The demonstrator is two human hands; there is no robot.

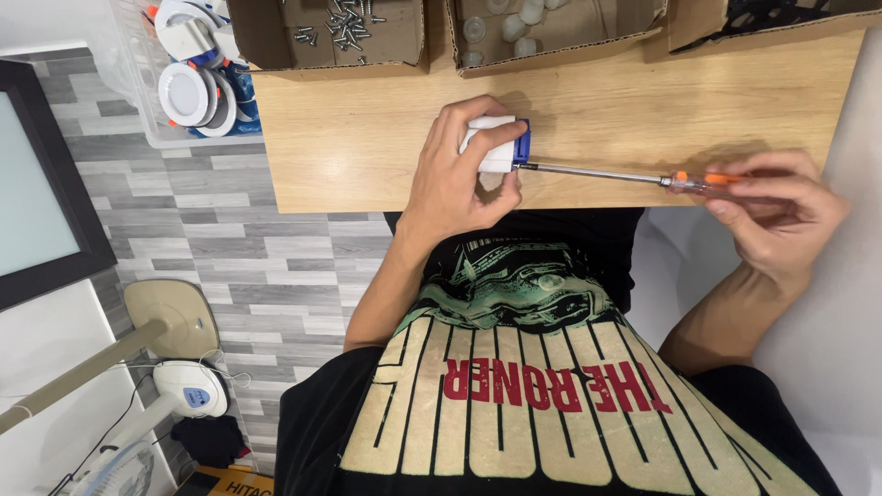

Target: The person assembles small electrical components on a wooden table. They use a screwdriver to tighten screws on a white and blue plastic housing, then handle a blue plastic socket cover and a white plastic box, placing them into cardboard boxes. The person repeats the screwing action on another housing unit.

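My left hand [457, 174] grips a small white block with a blue end [499, 145], held on its side above the wooden table [367, 138]. My right hand [781, 207] holds the clear orange handle of a long screwdriver [643, 177]. Its steel shaft runs left, and the tip meets the blue end of the block.
Three open cardboard boxes line the table's far edge: one with several loose screws [344, 26], one with small clear caps [514, 23], one with dark parts [772, 14]. A clear bin of round white fittings [193, 83] stands left of the table. A fan base [179, 381] sits on the floor.
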